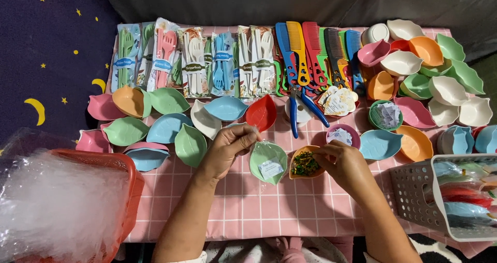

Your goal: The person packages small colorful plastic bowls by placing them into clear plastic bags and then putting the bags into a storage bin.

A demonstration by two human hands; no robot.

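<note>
A green leaf-shaped dish sits near the front middle of the pink checked tablecloth, and everything else crowds around it. The left hand rests at its upper left edge, fingers curled shut with the thumb and forefinger pinched on the rim. A small white paper slip lies inside the dish. Just right of it, touching, is an orange dish filled with a heap of tiny green and yellow bits; the right hand hovers at that dish's right edge, fingertips pinched together over the heap, though I cannot tell what they hold.

Behind the green dish stand a red leaf dish, a blue one and a pair of blue-handled pliers. Farther back runs a row of clear packets of plastic cutlery, each with a dark oval label across the middle, and a fan of bright combs. Left of the green dish more smooth, glossy leaf dishes overlap in pink, green and blue, and beyond them an orange basket holds crinkled clear plastic bags. To the right, a pile of dishes stacks up, two small bowls hold folded paper slips, and a white perforated basket holds wrapped dishes.
</note>
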